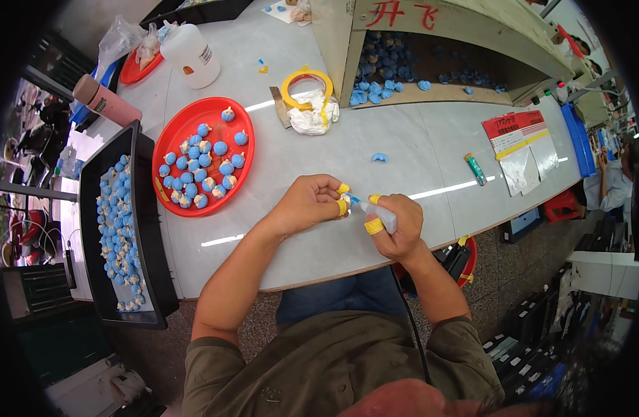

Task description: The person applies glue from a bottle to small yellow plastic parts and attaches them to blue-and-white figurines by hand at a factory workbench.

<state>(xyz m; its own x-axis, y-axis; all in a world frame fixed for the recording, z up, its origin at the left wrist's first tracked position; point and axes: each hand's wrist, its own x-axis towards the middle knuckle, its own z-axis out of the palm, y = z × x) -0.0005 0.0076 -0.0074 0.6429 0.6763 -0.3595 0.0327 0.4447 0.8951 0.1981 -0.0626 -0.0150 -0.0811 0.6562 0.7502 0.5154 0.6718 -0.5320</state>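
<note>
The person's left hand (307,203) is curled, and its fingers (341,206) pinch a very small blue piece (348,199). Two of those fingers wear yellow tape at the tips. The right hand (397,224) is closed around a small white squeeze bottle (380,215), and its thin blue tip touches the small piece. The right thumb wears a band of yellow tape too. The fingers of both hands meet just above the near edge of the pale worktop (403,149).

Out past the fingers, one blue piece (380,157) lies alone on the worktop. Farther out still sit a yellow tape ring (306,85) and a crumpled white cloth (311,115), touching each other. Beyond those stands a wooden box (437,42) with an open front and many blue pieces inside.

To the left of the left fingers rests a round red tray (173,142) with blue and white little balls in it. Left of that is a long black tray (152,278) full of more of them. Far off beyond the red tray stand a white bottle (191,54) and a pink bottle (105,101).

To the right of the right fingers, well apart, lie a small green tube (475,169) and a red and white paper sheet (517,135).
</note>
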